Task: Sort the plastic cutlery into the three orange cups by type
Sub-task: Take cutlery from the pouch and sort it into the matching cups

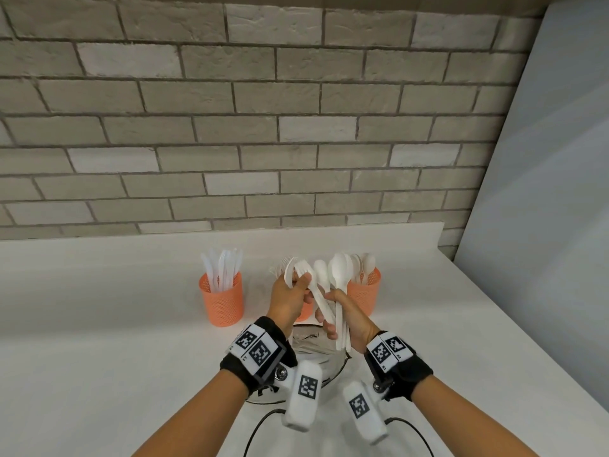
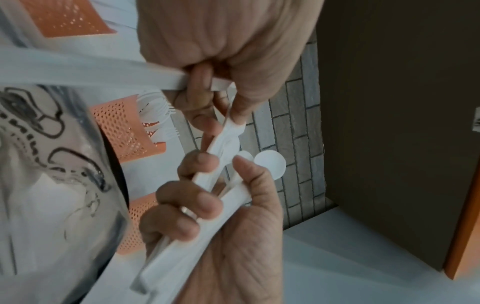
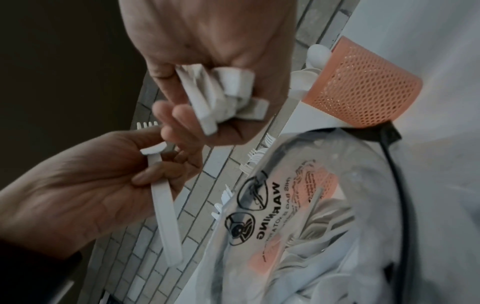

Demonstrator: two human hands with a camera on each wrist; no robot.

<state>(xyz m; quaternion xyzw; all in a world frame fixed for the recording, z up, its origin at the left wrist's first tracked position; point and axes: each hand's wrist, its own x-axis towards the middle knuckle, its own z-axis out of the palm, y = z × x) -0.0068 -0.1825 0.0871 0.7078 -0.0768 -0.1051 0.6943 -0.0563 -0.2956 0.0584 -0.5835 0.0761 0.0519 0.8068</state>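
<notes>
Three orange mesh cups stand in a row on the white counter. The left cup (image 1: 221, 300) holds knives and the right cup (image 1: 365, 291) holds spoons. The middle cup (image 1: 305, 312) is mostly hidden behind my hands, with fork tines (image 1: 282, 268) showing above it. My left hand (image 1: 303, 281) grips white forks (image 1: 300, 269) by the neck; one such fork (image 3: 164, 205) shows in the right wrist view. My right hand (image 1: 329, 311) clutches a bunch of spoons (image 1: 339, 273) by their handles (image 3: 221, 92). The two hands touch in front of the middle cup.
A clear plastic bag (image 1: 313, 349) with printed warnings (image 3: 267, 214) and more white cutlery lies just under my hands. Black cables (image 1: 263, 423) loop on the counter near me. A brick wall (image 1: 263, 127) backs the counter and a pale panel (image 1: 543, 192) closes the right side.
</notes>
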